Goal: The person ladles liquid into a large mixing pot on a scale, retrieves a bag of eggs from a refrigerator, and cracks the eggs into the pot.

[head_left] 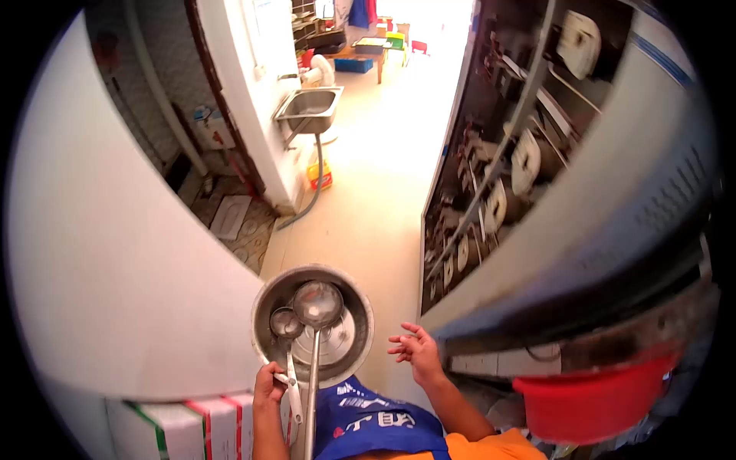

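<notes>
The metal basin (363, 322) lies just ahead and to the right of your left hand (268, 383), and to the left of your right hand (417, 354), across a small gap; your left is the nearer of the two, right at the rim. Inside the basin rest the bowls of a large ladle (317, 304) and a small ladle (287, 323), the small one closer to your left hand. The large ladle's long axis runs from its bowl back over the near rim toward your body, passing just to the right of your left hand; the small ladle's white handle slopes back the same way, close by your thumb

Your left hand is clenched on the basin's near-left rim, with the white handle against it; you cannot tell from here whether its fingers also bear on the long handle. Your right hand is released, fingers spread and partly bent, touching nothing, with your blue apron (376, 420) behind and to its left and a red tub (594, 406) well off to its right
</notes>
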The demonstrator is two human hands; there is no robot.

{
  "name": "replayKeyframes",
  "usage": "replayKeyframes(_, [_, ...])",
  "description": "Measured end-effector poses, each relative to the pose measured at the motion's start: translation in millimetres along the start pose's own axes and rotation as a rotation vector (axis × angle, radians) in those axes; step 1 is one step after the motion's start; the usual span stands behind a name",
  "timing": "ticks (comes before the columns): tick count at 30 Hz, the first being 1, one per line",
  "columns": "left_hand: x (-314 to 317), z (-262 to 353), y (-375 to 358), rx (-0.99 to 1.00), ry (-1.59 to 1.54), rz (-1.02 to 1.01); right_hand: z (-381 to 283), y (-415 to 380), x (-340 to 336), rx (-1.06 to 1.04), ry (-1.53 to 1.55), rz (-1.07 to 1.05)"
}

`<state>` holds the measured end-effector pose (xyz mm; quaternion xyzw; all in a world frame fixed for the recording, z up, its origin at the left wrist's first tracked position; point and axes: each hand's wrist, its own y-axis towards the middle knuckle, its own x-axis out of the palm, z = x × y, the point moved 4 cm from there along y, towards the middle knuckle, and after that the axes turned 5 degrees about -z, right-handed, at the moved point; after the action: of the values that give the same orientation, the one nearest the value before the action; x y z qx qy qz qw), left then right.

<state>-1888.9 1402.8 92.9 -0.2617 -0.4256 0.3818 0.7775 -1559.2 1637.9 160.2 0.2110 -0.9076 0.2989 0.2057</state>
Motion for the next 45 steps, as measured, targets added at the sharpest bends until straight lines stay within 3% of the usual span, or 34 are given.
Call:
replayKeyframes(2, [47,22,34,0.028,0.048,0.041,-24,55,-10,0.047,0.123,0.044])
replayKeyframes(4, [68,33,120,0.018,0.142,0.014,-41,122,-31,0.077,0.189,0.127])
replayKeyframes(8, [200,67,227,-0.010,0.328,0.034,-85,239,-90,0.208,0.303,0.200])
replayKeyframes(11, [280,141,319,-0.105,0.486,-0.011,-134,301,-69,0.210,0.481,0.213])
replayKeyframes(15, [355,211,474,-0.233,0.388,-0.079,-207,390,-37,0.054,0.297,0.402])
replayKeyframes(16, [380,226,483,-0.244,0.384,-0.087,-217,405,-26,0.007,0.284,0.431])
replayKeyframes(20, [464,255,617,-0.309,0.337,-0.101,-254,528,-38,-0.056,0.252,0.575])
replayKeyframes(24, [587,302,710,-0.372,0.322,-0.148,-321,671,-56,-0.056,0.137,0.579])
replayKeyframes(25, [619,315,734,-0.290,0.362,-0.099,-350,714,-65,-0.110,0.105,0.585])
replayKeyframes(28, [699,358,808,-0.375,0.354,-0.115,-455,808,-56,-0.186,0.020,0.597])
replayKeyframes(31, [777,383,846,-0.289,0.324,-0.135,-555,880,-48,-0.273,0.006,0.545])
replayKeyframes(32, [782,385,882,-0.303,0.293,-0.170,-574,905,-47,-0.284,-0.033,0.529])
replayKeyframes(34, [854,396,911,-0.325,0.308,-0.167,-610,975,-54,-0.300,-0.107,0.471])
replayKeyframes(41, [1021,435,1131,-0.288,0.360,-0.118,-693,1218,-107,-0.105,-0.364,0.510])
replayKeyframes(45, [1172,457,1214,-0.385,0.396,-0.208,-794,1306,-132,-0.170,-0.275,0.559])
